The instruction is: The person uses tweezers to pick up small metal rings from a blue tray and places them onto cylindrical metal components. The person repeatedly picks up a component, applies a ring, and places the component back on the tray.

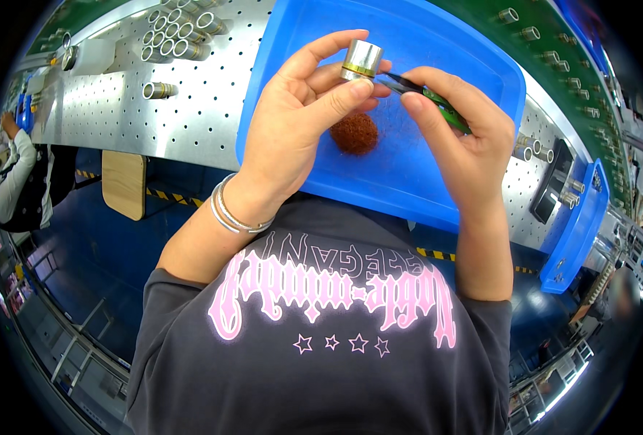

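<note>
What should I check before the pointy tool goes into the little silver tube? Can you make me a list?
1. Left hand grips the silver tube firmly between thumb and fingers: ok.
2. Right hand holds the green-handled tool with its dark tip at the tube's side: ok.
3. Tube's open end faces the tool: cannot tell, the end is turned away.
4. Work is held above the blue tray, so dropped bits land in it: ok.
5. Clump of reddish-brown fine wire lies in the tray, within easy reach: ok.
6. Something is pinched in the tool's tip: cannot tell, too small.
</note>
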Action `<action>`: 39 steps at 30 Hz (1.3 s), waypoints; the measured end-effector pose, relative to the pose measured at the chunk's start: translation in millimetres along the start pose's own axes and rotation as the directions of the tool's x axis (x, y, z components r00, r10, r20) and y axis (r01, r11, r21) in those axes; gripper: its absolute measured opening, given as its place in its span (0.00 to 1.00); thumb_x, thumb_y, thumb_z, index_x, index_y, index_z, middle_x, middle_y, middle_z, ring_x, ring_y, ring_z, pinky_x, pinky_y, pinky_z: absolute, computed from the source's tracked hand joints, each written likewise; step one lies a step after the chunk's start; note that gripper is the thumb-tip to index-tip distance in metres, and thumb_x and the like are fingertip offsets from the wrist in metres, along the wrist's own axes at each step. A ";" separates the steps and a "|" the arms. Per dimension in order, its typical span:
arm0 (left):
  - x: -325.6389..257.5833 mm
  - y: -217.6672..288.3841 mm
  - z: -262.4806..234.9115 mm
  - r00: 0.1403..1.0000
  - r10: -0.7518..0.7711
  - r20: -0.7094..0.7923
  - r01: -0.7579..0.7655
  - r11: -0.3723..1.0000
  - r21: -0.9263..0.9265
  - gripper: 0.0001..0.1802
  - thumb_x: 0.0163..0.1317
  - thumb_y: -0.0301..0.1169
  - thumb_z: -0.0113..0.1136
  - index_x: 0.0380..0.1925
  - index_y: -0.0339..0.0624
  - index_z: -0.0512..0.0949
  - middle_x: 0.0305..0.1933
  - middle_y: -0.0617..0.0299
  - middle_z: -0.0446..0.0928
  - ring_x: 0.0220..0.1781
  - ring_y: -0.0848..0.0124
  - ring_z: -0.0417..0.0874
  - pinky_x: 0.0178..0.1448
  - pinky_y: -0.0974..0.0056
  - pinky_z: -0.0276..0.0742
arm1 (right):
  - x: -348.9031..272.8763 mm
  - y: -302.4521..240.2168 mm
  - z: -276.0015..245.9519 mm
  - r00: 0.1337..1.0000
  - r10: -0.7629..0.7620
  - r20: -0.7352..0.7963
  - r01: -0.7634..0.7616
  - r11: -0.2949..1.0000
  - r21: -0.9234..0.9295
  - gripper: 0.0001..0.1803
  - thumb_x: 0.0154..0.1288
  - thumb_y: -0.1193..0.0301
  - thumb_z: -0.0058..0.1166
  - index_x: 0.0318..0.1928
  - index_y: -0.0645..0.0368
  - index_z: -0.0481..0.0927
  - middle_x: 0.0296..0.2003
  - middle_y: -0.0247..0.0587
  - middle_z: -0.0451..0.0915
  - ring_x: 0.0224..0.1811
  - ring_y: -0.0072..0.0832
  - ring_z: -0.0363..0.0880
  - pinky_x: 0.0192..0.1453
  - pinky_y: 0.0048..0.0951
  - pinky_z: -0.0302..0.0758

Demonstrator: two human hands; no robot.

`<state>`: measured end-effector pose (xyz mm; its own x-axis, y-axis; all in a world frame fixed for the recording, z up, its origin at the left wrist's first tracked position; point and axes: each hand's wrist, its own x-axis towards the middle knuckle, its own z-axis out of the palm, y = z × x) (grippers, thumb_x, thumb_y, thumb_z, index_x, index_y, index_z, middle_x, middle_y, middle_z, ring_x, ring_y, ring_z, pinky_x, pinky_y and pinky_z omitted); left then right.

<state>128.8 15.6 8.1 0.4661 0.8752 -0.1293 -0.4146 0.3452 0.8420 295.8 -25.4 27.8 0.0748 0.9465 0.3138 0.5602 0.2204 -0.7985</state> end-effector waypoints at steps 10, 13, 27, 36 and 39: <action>-2.1 0.1 -0.8 0.999 0.012 0.050 -0.016 0.997 0.078 0.27 0.60 0.27 0.56 0.59 0.35 0.61 0.51 0.49 0.74 0.51 0.69 0.77 0.55 0.67 0.74 | 0.3 -0.5 2.0 1.000 0.007 -0.012 -0.007 1.000 0.010 0.06 0.53 0.72 0.61 0.31 0.61 0.82 0.28 0.41 0.82 0.29 0.30 0.81 0.32 0.23 0.75; -1.9 -0.7 -0.4 0.999 0.009 0.050 -0.013 0.997 0.070 0.27 0.60 0.27 0.56 0.59 0.35 0.61 0.50 0.49 0.74 0.51 0.68 0.77 0.55 0.67 0.74 | 0.0 1.1 1.8 1.000 -0.005 -0.018 0.005 1.000 0.004 0.06 0.53 0.72 0.61 0.31 0.61 0.82 0.28 0.41 0.82 0.29 0.30 0.81 0.32 0.23 0.74; -1.9 -0.8 -3.6 0.996 -0.048 0.078 0.040 0.994 0.106 0.28 0.57 0.23 0.59 0.59 0.38 0.63 0.50 0.52 0.74 0.49 0.68 0.78 0.54 0.67 0.74 | 14.5 -2.8 2.2 0.963 0.222 0.155 -0.262 0.911 0.319 0.10 0.54 0.73 0.60 0.36 0.64 0.79 0.27 0.32 0.79 0.27 0.15 0.73 0.30 0.17 0.69; -5.8 24.4 -58.3 0.781 0.602 0.165 -0.389 0.263 0.883 0.26 0.46 0.18 0.49 0.51 0.40 0.73 0.58 0.51 0.68 0.62 0.57 0.67 0.64 0.58 0.60 | 130.4 94.9 -2.0 0.994 0.108 -0.020 -0.108 0.994 0.001 0.13 0.57 0.63 0.57 0.37 0.59 0.82 0.23 0.29 0.80 0.27 0.13 0.71 0.32 0.18 0.65; -10.0 31.3 -105.9 0.659 0.752 -0.021 -0.219 0.218 0.951 0.23 0.50 0.19 0.48 0.49 0.41 0.73 0.59 0.53 0.67 0.61 0.60 0.66 0.64 0.58 0.60 | 174.6 135.9 -4.9 0.980 0.199 -0.026 -0.199 0.950 -0.241 0.13 0.57 0.59 0.54 0.37 0.51 0.83 0.26 0.29 0.82 0.29 0.21 0.76 0.35 0.24 0.69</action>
<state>28.4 53.5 -19.8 -0.0207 0.8435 0.5368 0.5506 -0.4385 0.7103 389.0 168.7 -23.4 0.2057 0.9651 0.1621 0.7158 -0.0354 -0.6974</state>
